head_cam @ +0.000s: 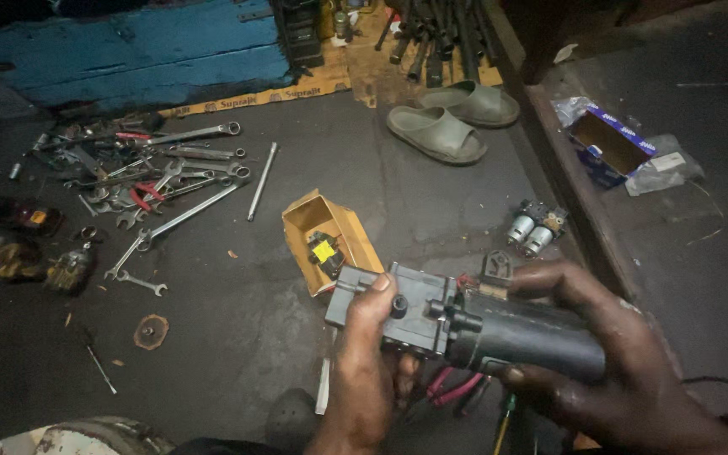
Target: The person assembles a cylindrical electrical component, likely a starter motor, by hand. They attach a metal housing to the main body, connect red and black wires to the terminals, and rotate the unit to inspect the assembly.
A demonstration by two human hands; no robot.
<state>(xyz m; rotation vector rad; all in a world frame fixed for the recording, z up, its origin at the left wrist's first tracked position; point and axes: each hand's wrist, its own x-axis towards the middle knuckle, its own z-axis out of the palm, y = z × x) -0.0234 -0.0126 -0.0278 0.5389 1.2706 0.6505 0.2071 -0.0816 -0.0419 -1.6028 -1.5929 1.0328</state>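
Note:
I hold a grey metal motor-and-block assembly (431,316) over the floor at lower centre. My right hand (617,371) wraps around its dark cylindrical motor body (532,335). My left hand (364,362) grips the square grey block end from below, thumb lying on its top face. Just behind the block sits an open yellow cardboard box (330,232) with a small black and yellow part (323,251) inside. Red-handled pliers (452,389) lie on the floor under the assembly.
Several wrenches (170,181) and a steel rod (261,181) are spread at left. A pair of grey-green slippers (452,120) lies at top centre. Two small motors (534,227) sit by a raised ledge with a blue box (608,145). A blue board (128,50) lies at top left.

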